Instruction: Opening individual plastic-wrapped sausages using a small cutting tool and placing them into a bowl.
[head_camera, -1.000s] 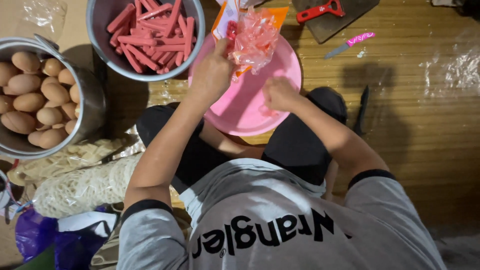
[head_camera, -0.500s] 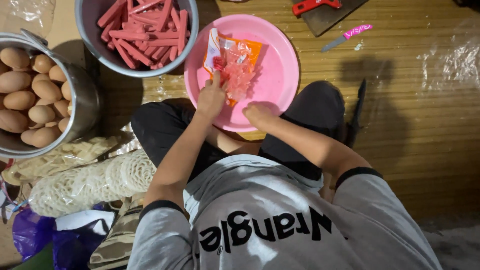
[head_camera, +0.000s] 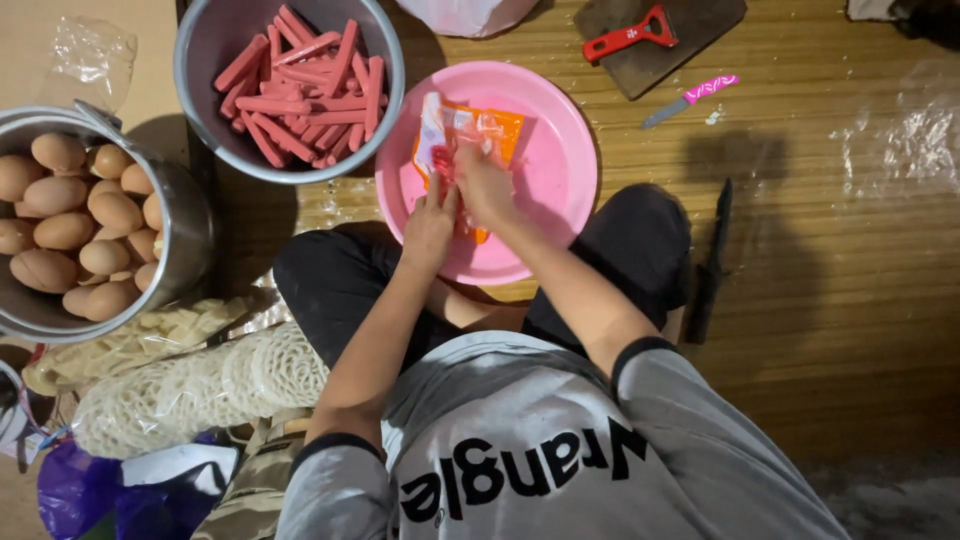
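Observation:
A pink plastic basin (head_camera: 560, 170) sits on the floor in front of my knees. In it lies an orange and clear plastic packet (head_camera: 480, 125) with red pieces inside. My left hand (head_camera: 430, 225) grips the packet's near end. My right hand (head_camera: 487, 183) presses down on its middle, fingers closed over the plastic. Both hands are low inside the basin, close together.
A grey bowl (head_camera: 200, 110) of red sausage sticks (head_camera: 300, 85) stands to the far left, beside a metal pot (head_camera: 190, 230) of brown eggs (head_camera: 70, 220). A red peeler (head_camera: 628, 35) lies on a dark board (head_camera: 700, 30), with a pink-handled knife (head_camera: 690, 98) and a dark knife (head_camera: 712, 260) to the right. Bagged noodle rounds (head_camera: 190, 385) lie at my left.
Both hands have lowered the packet from above the basin's far edge down into the basin. My right hand has moved from the rim onto the packet.

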